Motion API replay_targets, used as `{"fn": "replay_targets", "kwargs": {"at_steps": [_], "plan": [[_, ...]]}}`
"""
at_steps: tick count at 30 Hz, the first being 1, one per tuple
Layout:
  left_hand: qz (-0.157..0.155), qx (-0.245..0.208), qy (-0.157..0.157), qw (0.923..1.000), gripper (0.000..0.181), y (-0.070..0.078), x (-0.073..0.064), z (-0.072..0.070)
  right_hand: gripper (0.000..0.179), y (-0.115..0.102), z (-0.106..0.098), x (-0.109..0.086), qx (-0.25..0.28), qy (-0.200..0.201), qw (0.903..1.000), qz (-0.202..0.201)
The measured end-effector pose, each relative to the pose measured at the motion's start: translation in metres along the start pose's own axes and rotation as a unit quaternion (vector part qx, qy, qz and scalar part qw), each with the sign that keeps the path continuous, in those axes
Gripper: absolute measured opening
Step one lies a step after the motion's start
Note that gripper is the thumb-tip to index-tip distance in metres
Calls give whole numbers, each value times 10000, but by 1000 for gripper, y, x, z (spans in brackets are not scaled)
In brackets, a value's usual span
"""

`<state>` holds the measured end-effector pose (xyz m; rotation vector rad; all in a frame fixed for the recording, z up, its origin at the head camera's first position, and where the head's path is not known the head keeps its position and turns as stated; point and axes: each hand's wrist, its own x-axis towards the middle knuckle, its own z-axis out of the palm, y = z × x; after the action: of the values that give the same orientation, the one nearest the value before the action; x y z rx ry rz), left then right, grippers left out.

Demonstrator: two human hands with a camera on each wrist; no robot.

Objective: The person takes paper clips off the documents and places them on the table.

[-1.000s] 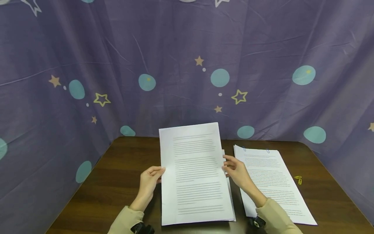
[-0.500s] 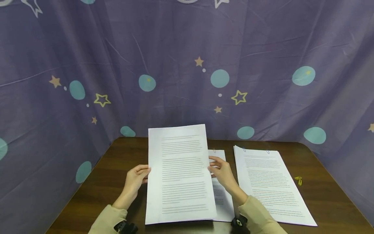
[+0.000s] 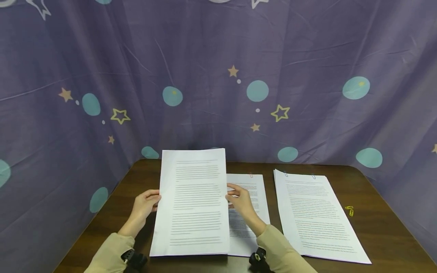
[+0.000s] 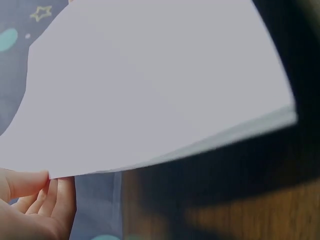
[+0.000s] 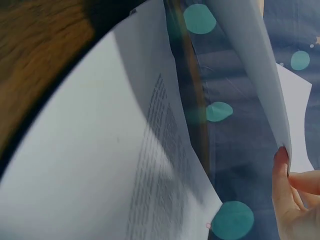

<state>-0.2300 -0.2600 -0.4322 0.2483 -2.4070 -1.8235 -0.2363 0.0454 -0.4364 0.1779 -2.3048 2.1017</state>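
Note:
A stack of printed paper sheets (image 3: 192, 204) is held up off the table, tilted toward me. My left hand (image 3: 142, 206) pinches its left edge between thumb and fingers. On the opposite edge my right hand (image 3: 243, 203) pinches the same stack. In the right wrist view the right thumb and fingers grip the edge of the raised sheets (image 5: 267, 85). Behind and to the right, partly covered, lies another printed stack (image 3: 250, 227) with a red paper clip (image 3: 251, 175) at its top. The left wrist view shows the raised stack (image 4: 160, 90) as a washed-out white surface.
On the right of the brown wooden table (image 3: 382, 235) lies a further printed stack (image 3: 317, 216), with two blue paper clips (image 3: 313, 176) on its top edge. Yellow paper clips (image 3: 350, 211) lie beside it. A purple patterned curtain (image 3: 205, 57) hangs behind the table.
Both hands have carried the raised stack to the left. More of the red-clipped stack behind it now shows. The right-hand stack and yellow clips have stayed in place.

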Motion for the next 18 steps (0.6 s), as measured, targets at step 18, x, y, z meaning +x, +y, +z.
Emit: {"fn": "replay_targets", "kwargs": {"at_steps": [18], "plan": [[-55,607,305,9977,30,-80,69,-34,41,26,42,17,337,-119,9986,394]]}}
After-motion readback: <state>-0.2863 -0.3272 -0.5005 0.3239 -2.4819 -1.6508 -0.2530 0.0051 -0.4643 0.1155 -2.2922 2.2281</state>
